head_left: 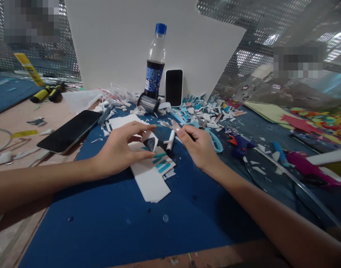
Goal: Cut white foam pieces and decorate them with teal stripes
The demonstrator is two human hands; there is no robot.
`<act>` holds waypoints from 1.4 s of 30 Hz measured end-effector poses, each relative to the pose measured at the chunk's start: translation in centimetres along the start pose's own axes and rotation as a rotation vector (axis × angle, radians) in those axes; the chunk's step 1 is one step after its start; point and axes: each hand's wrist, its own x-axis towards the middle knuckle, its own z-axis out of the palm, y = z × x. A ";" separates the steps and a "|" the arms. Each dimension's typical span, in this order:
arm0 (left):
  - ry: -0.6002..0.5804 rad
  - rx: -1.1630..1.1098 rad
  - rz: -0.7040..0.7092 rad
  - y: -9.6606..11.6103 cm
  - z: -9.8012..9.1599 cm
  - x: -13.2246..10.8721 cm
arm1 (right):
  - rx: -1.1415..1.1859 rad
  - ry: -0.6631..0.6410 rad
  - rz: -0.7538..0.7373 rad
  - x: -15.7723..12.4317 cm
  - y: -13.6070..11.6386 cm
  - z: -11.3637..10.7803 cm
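Note:
My left hand (pixel 121 147) is closed, thumb and fingers pinching a small white and dark grey piece (pixel 151 143). Under it lie white foam sheet pieces (pixel 150 184) and several teal strips (pixel 162 166). My right hand (pixel 197 145) is curled shut around something slim; only a bit of black shows between the fingers, so its kind is unclear. Between the hands, a small white rolled piece (pixel 171 140) rests beside a dark cylinder. Light-blue scissor handles (pixel 216 141) show just behind my right hand.
A cola bottle (pixel 155 69), a wire spool (pixel 148 103) and an upright phone (pixel 174 88) stand at the back among foam scraps (pixel 195 109). Another phone (pixel 70 131) lies left. A blue glue gun (pixel 241 145) and a magenta tool (pixel 307 167) are right. People sit beyond.

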 end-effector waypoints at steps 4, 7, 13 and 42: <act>-0.003 0.018 0.016 0.1 0.0 0.0 | 0.052 -0.020 0.021 0.2 -0.3 -0.1; -0.011 0.024 0.022 0.2 0.0 0.0 | 0.109 -0.049 0.039 0.4 -0.4 -0.2; -0.002 0.024 -0.002 0.2 0.0 0.1 | -0.011 -0.032 0.035 0.2 -0.7 -0.5; -0.025 0.037 -0.062 0.5 0.1 0.3 | -0.193 0.005 -0.236 0.6 1.9 0.2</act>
